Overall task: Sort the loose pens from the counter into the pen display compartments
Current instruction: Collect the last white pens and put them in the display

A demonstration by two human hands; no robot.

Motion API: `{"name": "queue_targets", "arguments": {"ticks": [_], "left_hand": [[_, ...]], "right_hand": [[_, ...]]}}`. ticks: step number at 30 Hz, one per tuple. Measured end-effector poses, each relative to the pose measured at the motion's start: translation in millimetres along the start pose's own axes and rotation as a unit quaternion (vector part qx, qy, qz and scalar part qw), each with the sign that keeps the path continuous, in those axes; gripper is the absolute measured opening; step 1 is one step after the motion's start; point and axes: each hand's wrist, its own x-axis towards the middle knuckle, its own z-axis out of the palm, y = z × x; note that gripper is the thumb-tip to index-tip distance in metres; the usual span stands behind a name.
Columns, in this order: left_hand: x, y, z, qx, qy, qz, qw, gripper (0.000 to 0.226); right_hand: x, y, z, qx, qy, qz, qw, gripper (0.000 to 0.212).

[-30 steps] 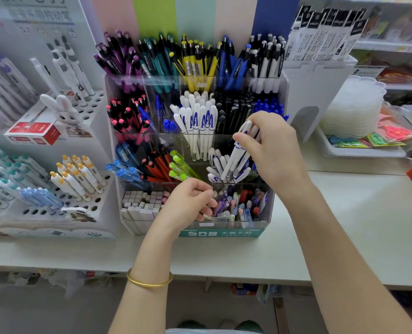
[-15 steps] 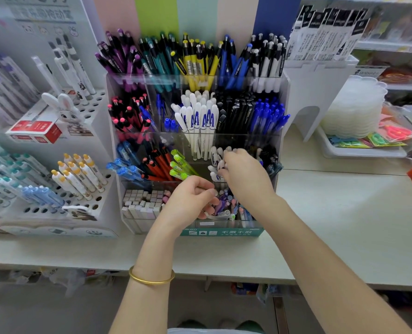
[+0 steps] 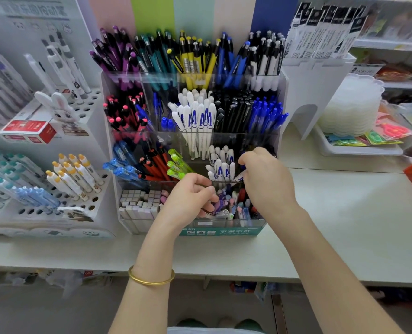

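Since right hand (image 3: 266,182) dropped from raised to low, white pens (image 3: 220,165) now stand in pen display (image 3: 283,92), just left of its curled fingers; remaining grip unclear. Left hand (image 3: 190,198) curled over mixed pens (image 3: 231,206); hold unclear. Batch likely filed.

A clear tiered pen display (image 3: 283,97) stands on the table (image 3: 344,213), its compartments stepping up toward the far side and packed with upright, slightly leaning pens sorted by colour. White pens (image 3: 220,165) marked with a blue A fill a compartment right of centre, caps up. Just nearer, the front right compartment holds mixed pens (image 3: 234,206) in a loose jumble
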Motion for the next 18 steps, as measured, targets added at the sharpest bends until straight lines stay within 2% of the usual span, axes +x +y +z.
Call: {"name": "queue_targets", "arguments": {"ticks": [3, 9, 16, 18], "left_hand": [[1.3, -1.0, 0.6, 0.006, 0.002, 0.001, 1.0, 0.016], [1.9, -1.9, 1.1, 0.012, 0.006, 0.005, 1.0, 0.023], [4.7, 1.1, 9.6, 0.032, 0.007, 0.011, 0.999, 0.056], [8.8, 3.5, 14.6, 0.073, 0.014, 0.031, 0.997, 0.043]], "right_hand": [[-1.2, -8.4, -5.2, -0.049, -0.019, 0.021, 0.998, 0.029], [-3.4, -10.7, -8.3, -0.069, -0.037, 0.05, 0.996, 0.03], [-1.1, -9.7, -2.0, -0.073, -0.014, 0.033, 0.997, 0.032], [0.2, -6.4, 5.8, -0.07, 0.023, 0.011, 0.997, 0.033]]}}
